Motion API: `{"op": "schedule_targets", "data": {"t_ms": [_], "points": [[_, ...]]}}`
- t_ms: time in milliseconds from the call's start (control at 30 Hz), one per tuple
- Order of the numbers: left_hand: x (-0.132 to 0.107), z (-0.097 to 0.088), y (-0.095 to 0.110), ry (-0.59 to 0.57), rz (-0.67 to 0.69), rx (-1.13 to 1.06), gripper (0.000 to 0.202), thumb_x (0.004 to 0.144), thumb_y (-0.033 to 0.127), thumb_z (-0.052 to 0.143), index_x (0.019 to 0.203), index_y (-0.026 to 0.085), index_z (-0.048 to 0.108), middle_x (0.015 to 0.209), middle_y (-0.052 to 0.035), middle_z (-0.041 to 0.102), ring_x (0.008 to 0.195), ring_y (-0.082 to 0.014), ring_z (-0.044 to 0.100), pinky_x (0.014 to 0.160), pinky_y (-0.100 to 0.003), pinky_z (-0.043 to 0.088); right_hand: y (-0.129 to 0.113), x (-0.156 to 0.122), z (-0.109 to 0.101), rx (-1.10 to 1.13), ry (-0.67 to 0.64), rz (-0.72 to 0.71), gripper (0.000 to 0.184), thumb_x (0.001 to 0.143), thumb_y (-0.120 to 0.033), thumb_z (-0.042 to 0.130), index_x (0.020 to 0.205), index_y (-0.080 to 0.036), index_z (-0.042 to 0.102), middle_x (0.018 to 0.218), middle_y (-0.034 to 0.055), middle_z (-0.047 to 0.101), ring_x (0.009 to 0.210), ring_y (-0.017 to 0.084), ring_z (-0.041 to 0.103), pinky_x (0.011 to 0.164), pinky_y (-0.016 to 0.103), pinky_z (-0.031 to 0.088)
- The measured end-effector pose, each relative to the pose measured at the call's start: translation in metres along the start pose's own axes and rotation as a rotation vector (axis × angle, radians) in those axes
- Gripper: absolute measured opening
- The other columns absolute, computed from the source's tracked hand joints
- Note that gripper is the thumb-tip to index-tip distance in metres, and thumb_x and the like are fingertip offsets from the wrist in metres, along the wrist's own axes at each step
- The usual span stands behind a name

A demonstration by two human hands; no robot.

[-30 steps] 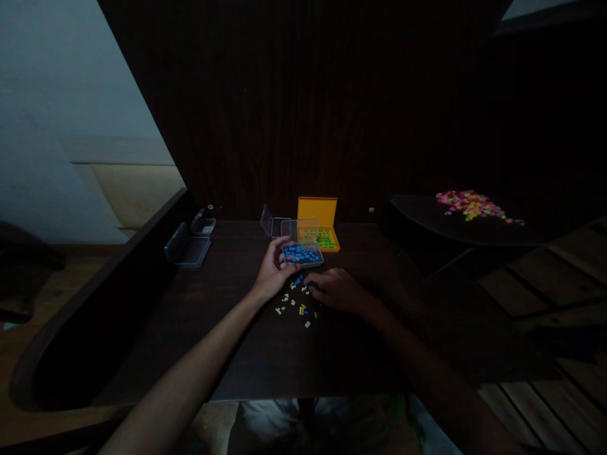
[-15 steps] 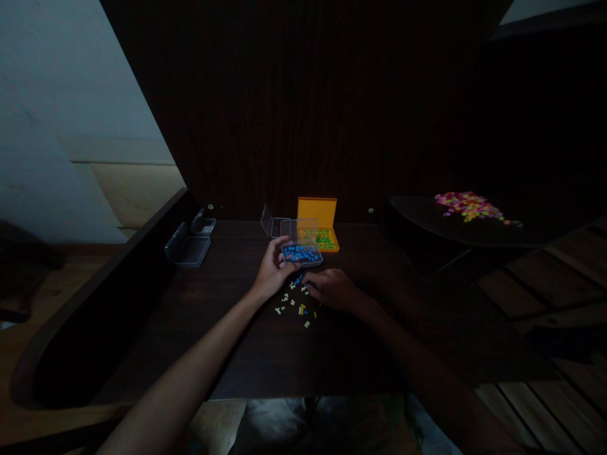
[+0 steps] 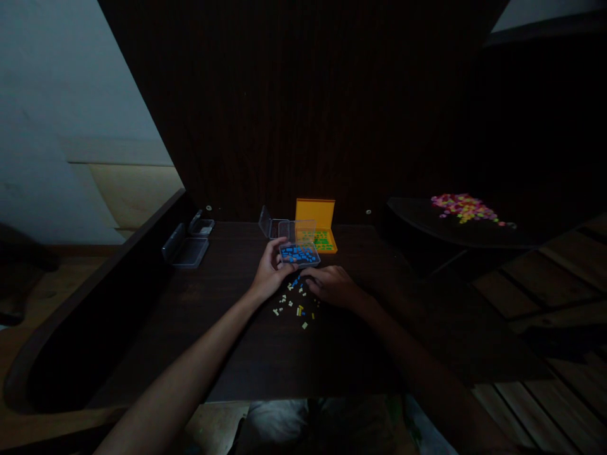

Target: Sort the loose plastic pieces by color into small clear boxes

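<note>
My left hand [image 3: 271, 272] grips a clear plastic box [image 3: 318, 262] by its left side, lid raised. Small blue building bricks [image 3: 298, 253] lie inside it. Just below the box, my right hand [image 3: 332, 284] is curled with its fingertips by a few loose blue bricks [image 3: 296, 282] on the dark desk. Whether a brick is between those fingers is too small to tell. Several cream bricks [image 3: 276, 311] and yellow bricks [image 3: 300, 310] are scattered nearer the front. Behind the held box stands an orange box [image 3: 315, 213], lid up, with green bricks [image 3: 322, 240] in it.
Another clear box [image 3: 268, 224] stands open behind my left hand. Two more open clear boxes, one larger [image 3: 190, 251] and one smaller [image 3: 205, 227], sit by the desk's left side panel [image 3: 95, 303]. Pink and yellow pieces [image 3: 467, 207] are heaped on a side shelf [image 3: 412, 218] at right.
My right hand has shifted slightly up toward the box and the loose blue bricks. The left hand keeps its hold on the box. The whole view has moved a little.
</note>
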State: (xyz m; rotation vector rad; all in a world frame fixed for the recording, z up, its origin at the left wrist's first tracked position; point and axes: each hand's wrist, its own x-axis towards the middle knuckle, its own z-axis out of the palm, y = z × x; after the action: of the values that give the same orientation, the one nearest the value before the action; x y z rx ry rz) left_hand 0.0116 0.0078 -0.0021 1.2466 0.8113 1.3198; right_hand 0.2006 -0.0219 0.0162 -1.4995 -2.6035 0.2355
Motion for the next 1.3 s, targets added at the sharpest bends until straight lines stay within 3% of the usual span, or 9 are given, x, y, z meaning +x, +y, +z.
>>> {"op": "schedule_targets", "data": {"t_ms": [267,433,567,867,1133,1300], "points": [[0.000,0.000,0.003,0.006,0.004,0.013,0.062,0.062,0.018,0.075,0.117,0.023,0.048,0.123,-0.0071,0.057,0.091,-0.0167,0.064,0.084,-0.035,0.053,-0.002,0.000,-0.004,-0.039,-0.090,0.034,0.040,0.094,-0.028,0.042,0.131,-0.031,0.056,0.115,0.0055,0.069,0.101,0.022,0.064,0.086,0.034,0.043],[0.000,0.001,0.003,0.015,-0.001,-0.004,0.062,0.060,0.016,0.075,0.117,0.022,0.049,0.125,-0.0074,0.056,0.094,-0.0172,0.063,0.083,-0.033,0.053,-0.007,0.000,-0.008,-0.030,-0.139,0.029,0.036,0.095,-0.026,0.041,0.126,-0.031,0.058,0.110,0.0057,0.069,0.098,0.021,0.064,0.084,0.032,0.043],[-0.001,0.001,0.003,0.004,-0.009,-0.007,0.062,0.061,0.016,0.075,0.117,0.023,0.049,0.125,-0.0070,0.056,0.095,-0.0171,0.063,0.085,-0.033,0.053,-0.005,-0.001,-0.010,-0.018,-0.130,0.037,0.031,0.095,-0.026,0.041,0.119,-0.029,0.061,0.106,0.0051,0.069,0.096,0.020,0.064,0.082,0.030,0.041],[-0.002,0.001,0.006,-0.001,-0.013,-0.007,0.062,0.062,0.016,0.076,0.117,0.023,0.049,0.127,-0.0072,0.055,0.094,-0.0159,0.063,0.086,-0.033,0.053,-0.003,-0.002,-0.005,-0.014,-0.117,0.009,0.031,0.095,-0.025,0.042,0.120,-0.030,0.060,0.107,0.0059,0.068,0.098,0.021,0.063,0.084,0.032,0.041],[-0.001,0.000,0.003,0.000,0.002,0.007,0.062,0.062,0.016,0.075,0.118,0.022,0.048,0.127,-0.0080,0.055,0.095,-0.0167,0.063,0.085,-0.033,0.053,0.004,0.001,0.006,-0.007,-0.024,0.044,0.026,0.095,-0.034,0.046,0.113,-0.030,0.064,0.107,0.0045,0.070,0.098,0.021,0.063,0.084,0.032,0.041],[-0.001,0.002,0.005,-0.010,-0.012,-0.002,0.062,0.062,0.017,0.076,0.117,0.023,0.048,0.127,-0.0076,0.054,0.089,-0.0149,0.063,0.083,-0.032,0.053,0.001,0.005,0.003,-0.037,-0.046,0.045,0.025,0.096,-0.032,0.046,0.110,-0.026,0.066,0.104,0.0048,0.071,0.094,0.020,0.064,0.079,0.030,0.041]]}}
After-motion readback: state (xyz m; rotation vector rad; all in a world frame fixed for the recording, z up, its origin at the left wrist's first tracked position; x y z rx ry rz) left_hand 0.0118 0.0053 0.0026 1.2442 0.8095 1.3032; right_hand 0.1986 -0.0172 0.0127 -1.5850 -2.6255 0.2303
